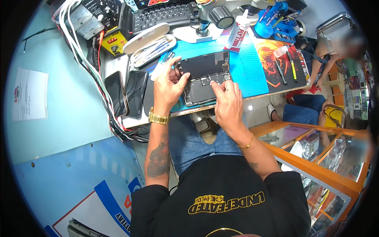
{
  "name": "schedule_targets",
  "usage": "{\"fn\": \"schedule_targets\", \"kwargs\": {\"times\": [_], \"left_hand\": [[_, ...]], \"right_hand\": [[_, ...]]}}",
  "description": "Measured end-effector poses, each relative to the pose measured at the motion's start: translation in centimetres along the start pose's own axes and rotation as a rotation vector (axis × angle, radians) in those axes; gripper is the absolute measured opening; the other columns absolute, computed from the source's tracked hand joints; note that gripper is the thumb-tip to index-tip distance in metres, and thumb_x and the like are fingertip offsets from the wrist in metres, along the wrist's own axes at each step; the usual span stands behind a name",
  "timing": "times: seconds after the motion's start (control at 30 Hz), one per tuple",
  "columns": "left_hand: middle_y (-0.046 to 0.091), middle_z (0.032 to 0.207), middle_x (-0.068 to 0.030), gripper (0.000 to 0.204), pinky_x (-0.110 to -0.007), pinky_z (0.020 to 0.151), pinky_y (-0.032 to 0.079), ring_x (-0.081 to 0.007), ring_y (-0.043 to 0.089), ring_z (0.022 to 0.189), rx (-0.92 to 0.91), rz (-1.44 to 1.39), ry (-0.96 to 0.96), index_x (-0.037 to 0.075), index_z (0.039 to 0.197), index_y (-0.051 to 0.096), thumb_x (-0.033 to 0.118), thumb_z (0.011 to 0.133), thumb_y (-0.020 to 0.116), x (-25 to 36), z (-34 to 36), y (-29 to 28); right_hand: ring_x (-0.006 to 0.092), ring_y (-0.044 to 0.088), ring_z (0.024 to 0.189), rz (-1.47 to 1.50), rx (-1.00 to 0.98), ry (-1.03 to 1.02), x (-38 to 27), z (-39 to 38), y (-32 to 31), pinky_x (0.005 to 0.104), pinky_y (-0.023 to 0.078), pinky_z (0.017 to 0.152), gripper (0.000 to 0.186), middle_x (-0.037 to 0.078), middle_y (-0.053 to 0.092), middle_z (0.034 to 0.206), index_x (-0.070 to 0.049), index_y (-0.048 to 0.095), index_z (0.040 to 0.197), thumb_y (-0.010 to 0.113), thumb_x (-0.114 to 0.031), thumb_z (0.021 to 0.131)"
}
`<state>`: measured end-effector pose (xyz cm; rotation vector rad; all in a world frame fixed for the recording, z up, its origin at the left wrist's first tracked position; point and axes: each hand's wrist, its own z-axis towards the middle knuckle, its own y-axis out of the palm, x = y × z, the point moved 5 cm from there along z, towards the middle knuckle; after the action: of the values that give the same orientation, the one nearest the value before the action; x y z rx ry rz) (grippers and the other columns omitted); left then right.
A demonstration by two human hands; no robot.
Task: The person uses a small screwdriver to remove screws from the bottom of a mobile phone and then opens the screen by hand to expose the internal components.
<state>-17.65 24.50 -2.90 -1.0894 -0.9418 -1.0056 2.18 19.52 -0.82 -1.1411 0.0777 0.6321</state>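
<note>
An opened smartphone (200, 92) lies near the front edge of a blue work mat (249, 81), its inner parts showing. Its dark display panel (203, 65) is lifted along the far side and lies next to the body. My left hand (167, 87) grips the left end of the display panel between thumb and fingers. Over the right part of the phone's body, my right hand (229, 103) has thumb and fingers pinched at the inner parts. Whatever sits in that pinch is hidden by the fingers.
Two dark phones (137, 94) lie left of the mat, beside a bundle of cables (87, 71). Behind are an open tool case (156, 49), a yellow-fronted power supply (114, 45), a keyboard (164, 17), a glue tube (238, 34) and a blue tool holder (263, 28). Others sit at right.
</note>
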Motion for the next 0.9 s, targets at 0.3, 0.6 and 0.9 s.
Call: {"fn": "schedule_targets", "kwargs": {"times": [0.3, 0.6, 0.9], "left_hand": [[0.066, 0.081, 0.0024, 0.053, -0.018, 0.061, 0.047, -0.0010, 0.059, 0.071, -0.002, 0.015, -0.001, 0.004, 0.140, 0.058, -0.001, 0.091, 0.078, -0.1, 0.0, 0.1], [0.075, 0.085, -0.0040, 0.051, -0.025, 0.066, 0.057, -0.0073, 0.069, 0.073, 0.021, 0.027, -0.015, 0.008, 0.137, 0.063, 0.003, 0.089, 0.080, 0.5, -0.2, -0.2], [0.074, 0.085, -0.0035, 0.041, -0.021, 0.062, 0.049, -0.0042, 0.063, 0.070, 0.019, 0.024, 0.040, 0.003, 0.128, 0.059, 0.002, 0.092, 0.079, -0.1, -0.3, 0.0]], "right_hand": [[0.0307, 0.054, 0.093, -0.034, -0.031, -0.019, 1.2, 0.1, -0.4, 0.0428, 0.044, 0.079, 0.041, 0.012, 0.054, 0.098, -0.002, 0.069, 0.126, 0.059, -0.003, 0.086], [0.0302, 0.054, 0.093, -0.054, -0.070, -0.028, 1.2, 0.0, -0.7, 0.0427, 0.044, 0.079, 0.043, 0.012, 0.054, 0.099, -0.003, 0.068, 0.129, 0.059, -0.003, 0.087], [0.0297, 0.054, 0.092, -0.035, -0.034, -0.036, 1.4, -0.3, -0.4, 0.0429, 0.043, 0.077, 0.042, 0.012, 0.054, 0.098, -0.002, 0.068, 0.129, 0.059, -0.004, 0.087]]}}
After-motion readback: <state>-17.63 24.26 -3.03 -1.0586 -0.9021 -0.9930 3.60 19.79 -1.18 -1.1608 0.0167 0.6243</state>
